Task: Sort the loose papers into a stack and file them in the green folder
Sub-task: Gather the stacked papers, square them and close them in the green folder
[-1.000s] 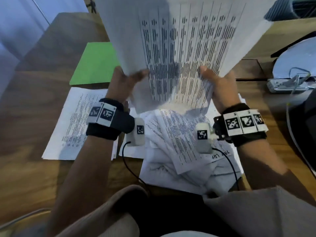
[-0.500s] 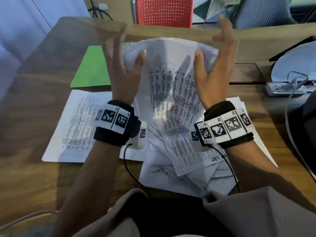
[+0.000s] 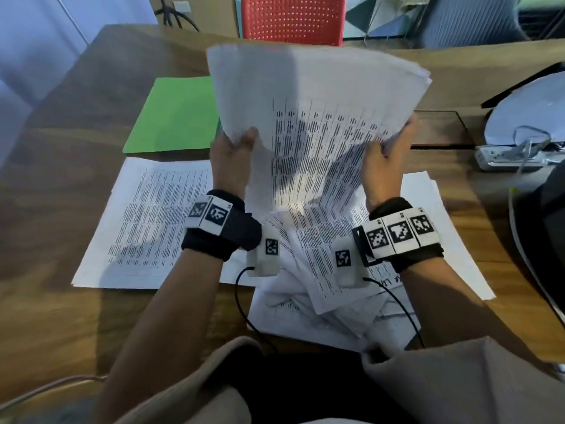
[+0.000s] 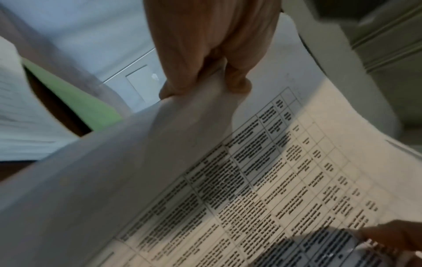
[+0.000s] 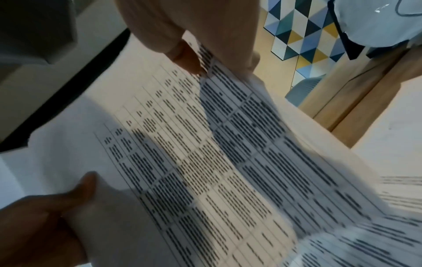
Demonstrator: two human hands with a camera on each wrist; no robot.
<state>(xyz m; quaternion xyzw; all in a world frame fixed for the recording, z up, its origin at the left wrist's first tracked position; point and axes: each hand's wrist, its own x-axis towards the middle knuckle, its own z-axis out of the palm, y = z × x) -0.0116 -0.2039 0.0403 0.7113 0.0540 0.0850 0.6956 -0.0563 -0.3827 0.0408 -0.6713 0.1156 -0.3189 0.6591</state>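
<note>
Beneath both hands, loose printed sheets (image 3: 159, 221) litter a wooden desk (image 3: 55, 301); the left hand (image 3: 230, 162) and right hand (image 3: 383, 166) pinch a raised paper stack (image 3: 312, 117), hiding the green folder's (image 3: 174, 117) right edge beyond the left hand. Text is blurred.

One flat green card folder (image 3: 175, 114); beside it, one sheaf of printed white sheets (image 3: 318, 117) in my two hands; one red perforated chair (image 3: 293, 18) beyond.
</note>
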